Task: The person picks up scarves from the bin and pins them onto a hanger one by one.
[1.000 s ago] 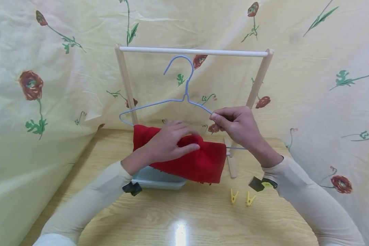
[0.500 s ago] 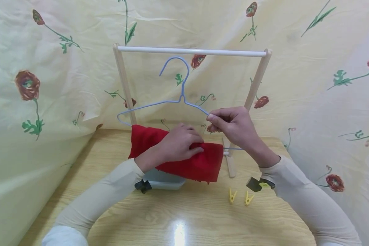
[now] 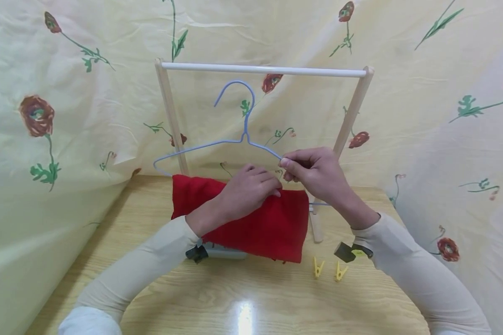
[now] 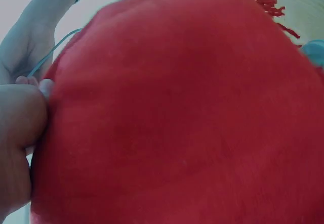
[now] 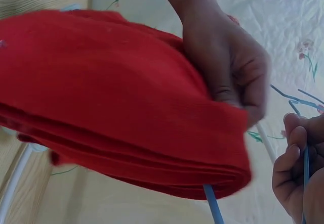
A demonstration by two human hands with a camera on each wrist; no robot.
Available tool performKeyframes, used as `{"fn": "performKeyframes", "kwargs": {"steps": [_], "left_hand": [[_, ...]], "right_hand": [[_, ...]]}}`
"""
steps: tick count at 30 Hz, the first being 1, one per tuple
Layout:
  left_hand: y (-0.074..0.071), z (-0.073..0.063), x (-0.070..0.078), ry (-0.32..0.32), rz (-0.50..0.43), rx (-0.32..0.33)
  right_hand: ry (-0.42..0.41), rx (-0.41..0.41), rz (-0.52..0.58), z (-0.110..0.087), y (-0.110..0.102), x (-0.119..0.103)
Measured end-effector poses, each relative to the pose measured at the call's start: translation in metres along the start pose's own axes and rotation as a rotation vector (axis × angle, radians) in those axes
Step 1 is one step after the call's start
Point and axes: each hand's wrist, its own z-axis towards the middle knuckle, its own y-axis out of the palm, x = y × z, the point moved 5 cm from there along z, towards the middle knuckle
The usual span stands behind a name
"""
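Observation:
A blue wire hanger (image 3: 246,125) is held up over the table, hook upward. My right hand (image 3: 316,172) pinches its right shoulder between thumb and fingers. Folded in layers over the hanger's lower bar hangs a red fringed scarf (image 3: 272,228). At the scarf's top edge, my left hand (image 3: 250,190) pinches the cloth, thumb in front, as the right wrist view shows. Its forearm covers part of the scarf's left half. In the left wrist view the scarf (image 4: 167,107) fills most of the picture. Bare wire sticks out at both ends of the scarf.
Behind the hanger stands a wooden rack with a white crossbar (image 3: 255,70). A pale blue tray (image 3: 228,253) sits partly hidden under the scarf. Two yellow clothespins (image 3: 318,268) lie on the table at right. Flowered fabric surrounds the table.
My left hand has moved right along the scarf, its fingers now gripping the top edge. The hanger has sunk slightly and shifted left. The scarf hangs lower and covers more of the tray.

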Motion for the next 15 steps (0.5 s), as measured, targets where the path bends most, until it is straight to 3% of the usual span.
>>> {"fn": "performKeyframes", "kwargs": {"steps": [4,8,12,15], "left_hand": [[-0.007,0.001,-0.001,-0.008,-0.013,0.073],[-0.006,0.001,-0.002,-0.001,-0.035,0.104],[0.000,-0.001,-0.004,0.023,-0.141,0.104],[0.004,-0.004,-0.007,0.013,-0.224,0.068]], "right_hand": [[-0.015,-0.003,-0.038,0.000,0.001,-0.002],[-0.025,-0.002,-0.048,0.000,0.001,-0.004],[-0.019,0.008,-0.011,0.000,0.000,-0.005],[-0.016,0.014,0.005,0.000,-0.001,-0.005]]}}
